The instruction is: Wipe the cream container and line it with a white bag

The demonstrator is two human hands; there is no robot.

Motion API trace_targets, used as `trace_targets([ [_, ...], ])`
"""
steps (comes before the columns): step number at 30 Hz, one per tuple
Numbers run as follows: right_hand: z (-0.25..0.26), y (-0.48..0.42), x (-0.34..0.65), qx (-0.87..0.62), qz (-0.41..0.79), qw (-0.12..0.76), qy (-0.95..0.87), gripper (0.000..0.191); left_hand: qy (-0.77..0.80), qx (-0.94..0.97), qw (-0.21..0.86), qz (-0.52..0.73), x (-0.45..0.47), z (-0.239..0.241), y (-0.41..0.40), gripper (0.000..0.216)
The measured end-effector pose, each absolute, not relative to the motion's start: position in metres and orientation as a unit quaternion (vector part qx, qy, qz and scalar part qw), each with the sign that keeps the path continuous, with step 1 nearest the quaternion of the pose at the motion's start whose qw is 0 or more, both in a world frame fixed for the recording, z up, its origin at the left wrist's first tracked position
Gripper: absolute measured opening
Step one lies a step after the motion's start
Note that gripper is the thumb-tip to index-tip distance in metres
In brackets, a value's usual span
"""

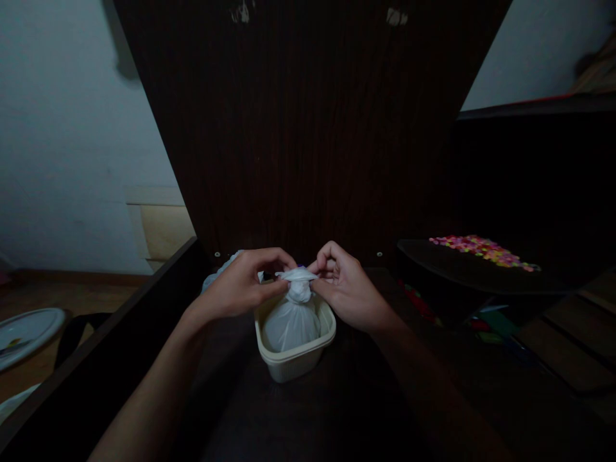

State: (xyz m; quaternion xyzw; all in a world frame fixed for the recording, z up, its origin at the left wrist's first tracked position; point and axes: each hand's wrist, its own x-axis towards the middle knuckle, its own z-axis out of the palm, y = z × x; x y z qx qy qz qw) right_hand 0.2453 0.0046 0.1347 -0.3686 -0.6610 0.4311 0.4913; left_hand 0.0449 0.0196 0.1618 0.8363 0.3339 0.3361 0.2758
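In the head view, a white plastic bag [291, 326] sits inside a cream container [294, 368] on the dark counter [283, 423], its knotted top between both hands; the left hand [257, 280] and right hand [347, 290] each pinch one end

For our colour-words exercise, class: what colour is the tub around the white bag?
The tub is cream, seen best in the head view.

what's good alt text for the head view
A person's left hand and right hand hold the gathered top of a white bag, which sits in a cream tub on a dark surface. Small colourful pieces lie to the right.
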Motion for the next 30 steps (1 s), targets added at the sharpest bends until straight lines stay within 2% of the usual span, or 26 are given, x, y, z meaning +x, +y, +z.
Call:
trace_targets([
  [11, 0.134, 0.009, 0.242, -0.345, 0.437, 0.517, -0.650, 0.031, 0.306, 0.821, 0.352, 0.330, 0.047, 0.150, 0.027, 0.015],
  [16, 0.134, 0.008, 0.240, -0.342, 0.486, 0.493, -0.635, 0.036, 0.312, 0.826, 0.332, 0.332, 0.048, 0.154, 0.023, 0.015],
  [24, 0.130, 0.004, 0.237, -0.330, 0.526, 0.468, -0.629, 0.028, 0.331, 0.841, 0.270, 0.333, 0.045, 0.160, 0.020, 0.009],
  [30, 0.132, 0.005, 0.236, -0.331, 0.554, 0.445, -0.621, 0.032, 0.335, 0.840, 0.279, 0.324, 0.043, 0.159, 0.021, 0.010],
])
